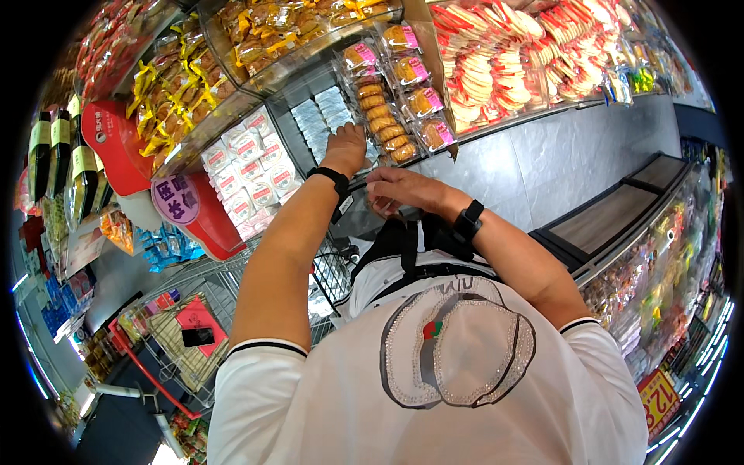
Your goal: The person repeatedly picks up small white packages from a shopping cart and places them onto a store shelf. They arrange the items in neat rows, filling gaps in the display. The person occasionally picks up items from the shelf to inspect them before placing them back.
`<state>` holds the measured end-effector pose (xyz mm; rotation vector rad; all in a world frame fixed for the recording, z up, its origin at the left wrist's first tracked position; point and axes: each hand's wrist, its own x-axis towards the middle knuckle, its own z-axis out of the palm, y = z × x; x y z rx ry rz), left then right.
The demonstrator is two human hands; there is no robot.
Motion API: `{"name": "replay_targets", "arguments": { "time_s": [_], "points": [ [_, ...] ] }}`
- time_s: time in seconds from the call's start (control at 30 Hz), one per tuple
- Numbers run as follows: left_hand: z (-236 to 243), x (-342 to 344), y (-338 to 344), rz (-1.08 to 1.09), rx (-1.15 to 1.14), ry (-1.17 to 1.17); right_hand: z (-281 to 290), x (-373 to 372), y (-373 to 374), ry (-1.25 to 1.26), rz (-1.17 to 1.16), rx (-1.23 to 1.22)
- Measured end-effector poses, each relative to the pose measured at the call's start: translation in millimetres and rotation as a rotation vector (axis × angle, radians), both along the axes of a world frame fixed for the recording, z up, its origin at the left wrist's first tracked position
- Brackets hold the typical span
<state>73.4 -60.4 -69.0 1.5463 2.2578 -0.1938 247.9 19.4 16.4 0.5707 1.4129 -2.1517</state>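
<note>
My left hand (346, 149) reaches over the shelf bin, its fingers bent down at the near end of the silver-wrapped packets (316, 122). Whatever lies under those fingers is hidden. Close by on the right, my right hand (403, 189) hovers at the shelf's front edge with loosely curved fingers apart from the thumb, and nothing shows in it. Clear packs of round golden cookies (381, 118) stand just beyond both hands, some with pink labels. Left of my left forearm sit stacked white packets with red print (252, 167).
Yellow-wrapped baked snacks (182, 85) fill bins at the back left, and red-and-white packed crackers (504, 66) the back right. A wire shopping cart (167, 341) with a phone (198, 336) stands at lower left. Red sign boards (116, 147) edge the shelf. A dark-framed ledge (612, 217) runs on the right.
</note>
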Motion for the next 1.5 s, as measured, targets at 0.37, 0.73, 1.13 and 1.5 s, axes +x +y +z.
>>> {"name": "replay_targets", "arguments": {
  "time_s": [0.37, 0.73, 1.13, 1.5],
  "points": [
    [-15, 2, -6, -0.043, -0.016, -0.119, -4, 2, -1, -0.010, -0.015, -0.009],
    [-29, -7, -19, 0.005, -0.052, -0.269, -1, -3, -2, 0.054, -0.024, 0.128],
    [27, -23, -7, 0.205, -0.021, -0.390, -15, -14, 4, 0.326, 0.012, 0.598],
    [204, -9, -132, 0.883, 0.631, -0.777, 26, -57, 11, 0.187, 0.029, 0.386]
  ]
}}
